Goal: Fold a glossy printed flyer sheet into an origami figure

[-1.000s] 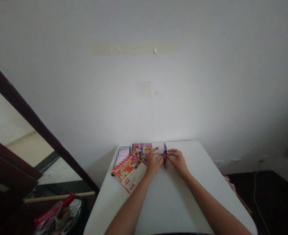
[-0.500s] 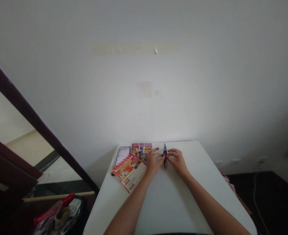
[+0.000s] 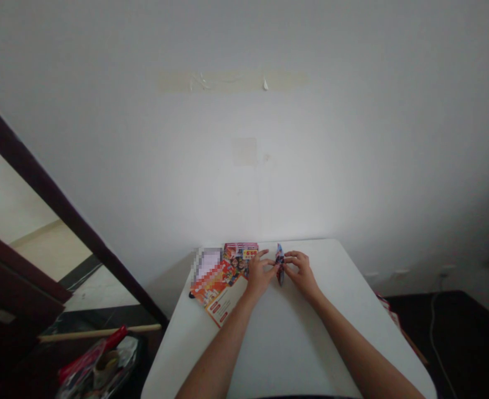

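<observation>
A small folded piece of printed paper (image 3: 280,272), dark with blue and red patches, stands narrow and upright between my hands over the table. My left hand (image 3: 261,275) pinches it from the left with thumb and finger, the other fingers raised. From the right, my right hand (image 3: 300,271) grips the paper between thumb and fingertips. Just left of my left hand lie colourful printed flyers (image 3: 215,291), orange, red and cream, overlapping one another. My left hand and wrist cover part of them.
The white table (image 3: 288,343) stands against a pale wall (image 3: 244,199) with tape marks. At the lower left are a bin bag of rubbish (image 3: 107,366) and a wooden stick (image 3: 98,333). A cable (image 3: 433,327) hangs at the right.
The folded paper has tilted or spread slightly, so more of its printed face shows. Both hands stay in nearly the same place.
</observation>
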